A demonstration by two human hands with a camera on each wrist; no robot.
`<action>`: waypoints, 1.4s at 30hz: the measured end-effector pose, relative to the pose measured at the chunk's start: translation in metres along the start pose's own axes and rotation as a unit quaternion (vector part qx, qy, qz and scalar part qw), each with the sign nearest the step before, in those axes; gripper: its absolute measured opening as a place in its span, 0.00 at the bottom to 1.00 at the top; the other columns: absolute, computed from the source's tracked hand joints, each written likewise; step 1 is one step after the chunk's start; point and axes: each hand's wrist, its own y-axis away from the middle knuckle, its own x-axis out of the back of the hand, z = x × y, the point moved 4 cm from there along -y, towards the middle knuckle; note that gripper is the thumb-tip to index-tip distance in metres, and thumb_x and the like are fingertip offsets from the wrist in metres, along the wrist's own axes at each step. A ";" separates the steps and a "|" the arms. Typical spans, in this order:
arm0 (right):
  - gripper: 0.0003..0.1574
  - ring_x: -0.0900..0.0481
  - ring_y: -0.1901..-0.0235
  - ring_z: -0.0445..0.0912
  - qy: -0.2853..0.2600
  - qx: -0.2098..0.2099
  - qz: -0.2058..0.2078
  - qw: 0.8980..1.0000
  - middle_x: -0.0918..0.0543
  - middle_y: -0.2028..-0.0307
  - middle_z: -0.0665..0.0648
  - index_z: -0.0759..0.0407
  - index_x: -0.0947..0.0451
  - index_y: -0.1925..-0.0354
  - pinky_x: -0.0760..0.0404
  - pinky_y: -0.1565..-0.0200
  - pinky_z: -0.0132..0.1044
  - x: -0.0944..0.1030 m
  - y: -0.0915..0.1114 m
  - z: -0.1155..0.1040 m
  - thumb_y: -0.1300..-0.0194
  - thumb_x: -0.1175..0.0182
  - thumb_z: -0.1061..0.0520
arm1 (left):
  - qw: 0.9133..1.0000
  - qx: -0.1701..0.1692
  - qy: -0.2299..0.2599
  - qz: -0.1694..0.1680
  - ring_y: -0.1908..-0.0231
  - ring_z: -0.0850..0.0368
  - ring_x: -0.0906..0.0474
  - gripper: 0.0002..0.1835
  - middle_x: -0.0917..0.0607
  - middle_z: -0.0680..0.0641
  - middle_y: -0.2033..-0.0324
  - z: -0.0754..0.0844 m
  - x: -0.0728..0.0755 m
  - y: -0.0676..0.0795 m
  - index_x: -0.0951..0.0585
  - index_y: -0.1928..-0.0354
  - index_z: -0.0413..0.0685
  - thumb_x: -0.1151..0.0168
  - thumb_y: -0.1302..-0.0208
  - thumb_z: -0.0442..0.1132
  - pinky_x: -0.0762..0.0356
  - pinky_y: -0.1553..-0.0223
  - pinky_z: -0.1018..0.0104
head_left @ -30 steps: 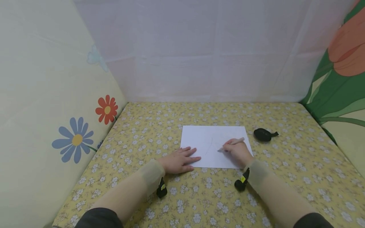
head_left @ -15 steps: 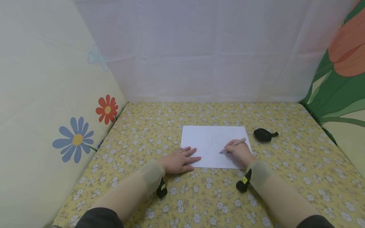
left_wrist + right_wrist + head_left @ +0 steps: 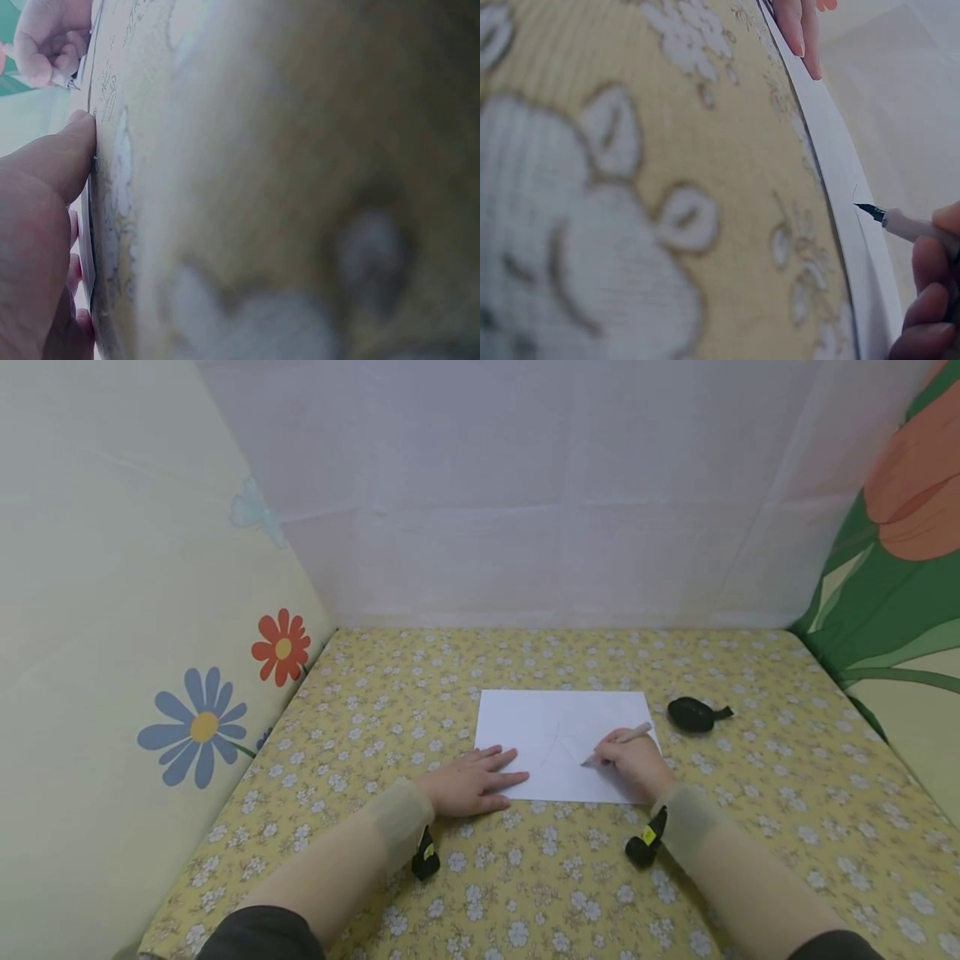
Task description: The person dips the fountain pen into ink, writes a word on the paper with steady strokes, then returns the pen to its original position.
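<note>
A white sheet of paper [image 3: 517, 714] lies on the flowered cloth, with a few thin lines drawn near its middle. My left hand [image 3: 467, 785] rests flat on the sheet's lower left part, fingers spread. At the right side of the sheet, my right hand [image 3: 637, 767] pinches a light-coloured pen [image 3: 636, 732] slanted down to the left. In the right wrist view the dark tip of the pen [image 3: 907, 225] meets the paper beside a short curved line. The left wrist view shows the left thumb [image 3: 71, 154] at the paper's edge.
A black oval object with a short tail [image 3: 692, 715] lies right of the sheet; its kind is unclear. Yellow flowered cloth [image 3: 390, 693] covers the table. A pale fabric wall [image 3: 465, 510] stands behind, with patterned walls at both sides.
My right hand has slid slightly right and towards me with the pen, and a slanting line now shows behind the tip. The left hand has stayed in place.
</note>
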 end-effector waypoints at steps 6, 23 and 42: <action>0.08 0.29 0.73 0.48 0.002 -0.002 0.004 1.000 0.21 0.74 0.54 0.61 0.22 0.71 0.31 0.69 0.38 0.000 0.000 0.001 0.41 0.37 0.57 | 1.000 -0.002 0.001 0.002 0.26 0.49 0.65 0.30 0.58 0.52 0.24 0.000 0.000 0.000 0.48 0.25 0.69 0.59 0.26 0.59 0.62 0.28 0.48; 0.05 0.28 0.73 0.47 -0.089 -0.007 0.025 0.996 0.23 0.77 0.51 0.61 0.22 0.71 0.29 0.68 0.36 0.004 -0.001 0.003 0.40 0.36 0.60 | 1.000 0.000 -0.009 0.001 0.26 0.50 0.65 0.30 0.59 0.53 0.24 -0.002 -0.001 -0.001 0.49 0.25 0.71 0.60 0.26 0.60 0.62 0.28 0.49; 0.15 0.30 0.70 0.44 -0.147 -0.010 0.023 0.989 0.22 0.71 0.47 0.63 0.23 0.57 0.29 0.64 0.34 0.005 -0.003 0.005 0.37 0.35 0.54 | 1.000 -0.002 -0.008 0.002 0.26 0.50 0.65 0.30 0.59 0.52 0.24 -0.001 -0.001 -0.001 0.49 0.25 0.70 0.60 0.26 0.60 0.63 0.28 0.50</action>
